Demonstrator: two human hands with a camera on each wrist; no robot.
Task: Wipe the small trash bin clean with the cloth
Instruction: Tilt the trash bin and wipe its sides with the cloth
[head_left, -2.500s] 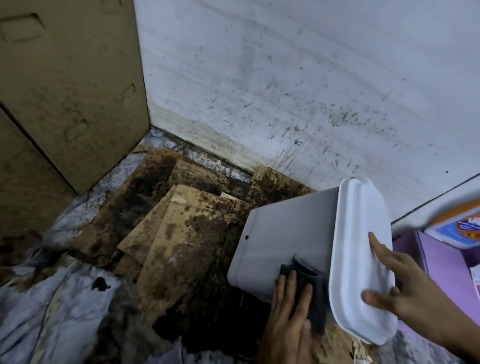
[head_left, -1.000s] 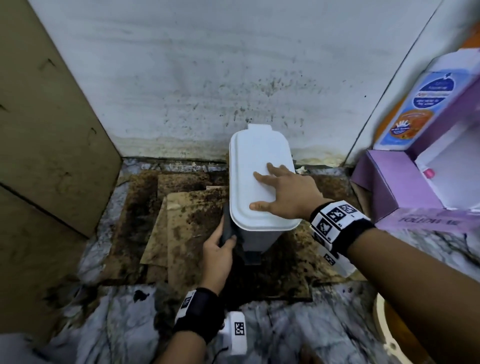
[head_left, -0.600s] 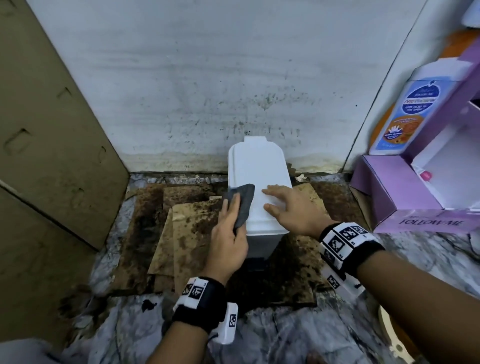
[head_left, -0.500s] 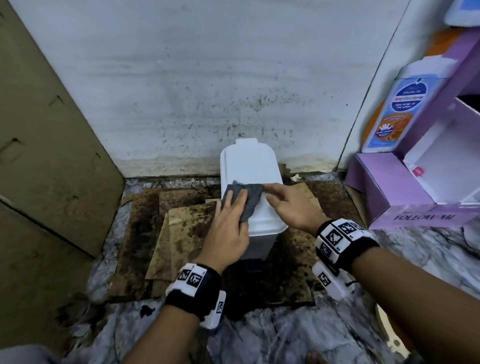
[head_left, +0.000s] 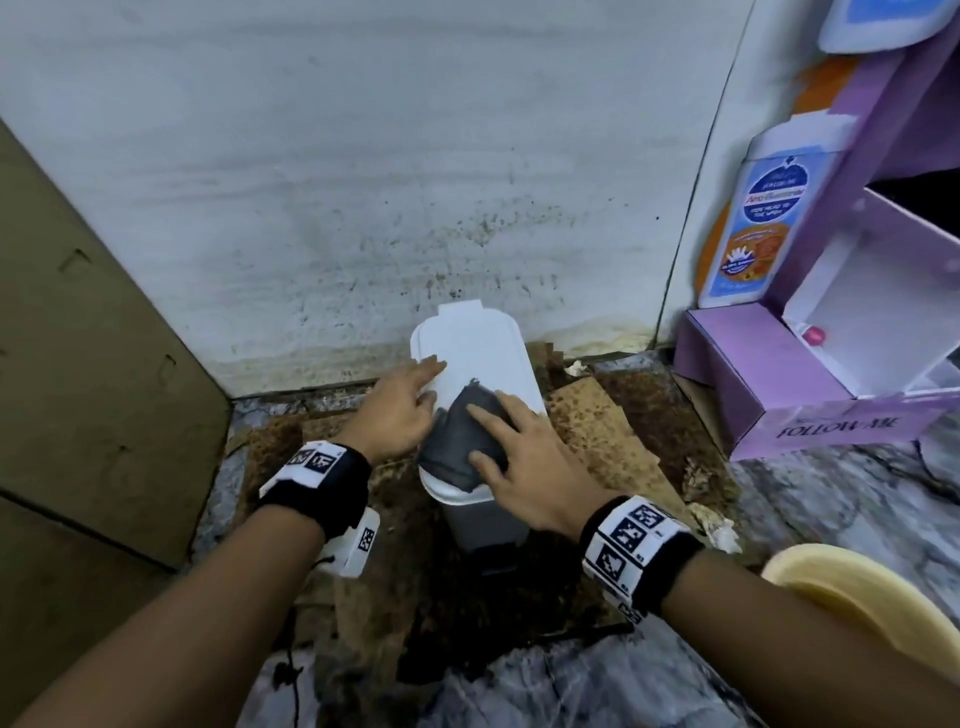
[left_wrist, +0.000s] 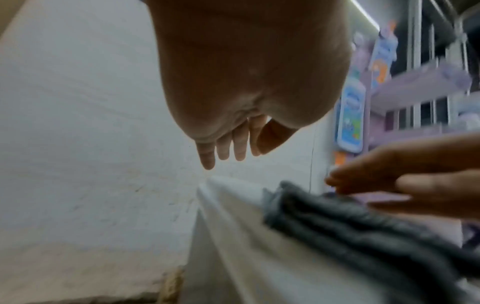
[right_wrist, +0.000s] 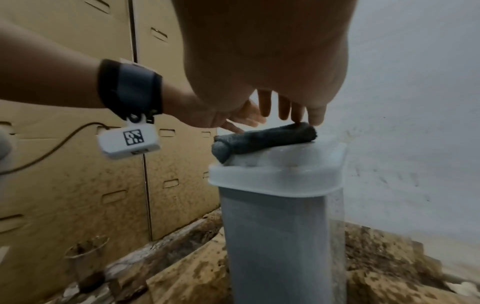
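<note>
both hands lie flat-fingered on the bin (head_left: 496, 519) lid: my right hand (head_left: 524, 462) presses the cloth (head_left: 460, 447) at the near end, the left hand (head_left: 400, 410) steadies beside it, the lid's length running away to the wall.

The small grey plastic trash bin (head_left: 483, 525) stands upright on stained brown cardboard close to the white wall, its rounded white lid (head_left: 475, 353) closed flat on top. A dark grey folded cloth (head_left: 460, 441) lies on the near half of that lid, bunched into thick folds, with one corner hanging slightly past the lid's left edge.
</note>
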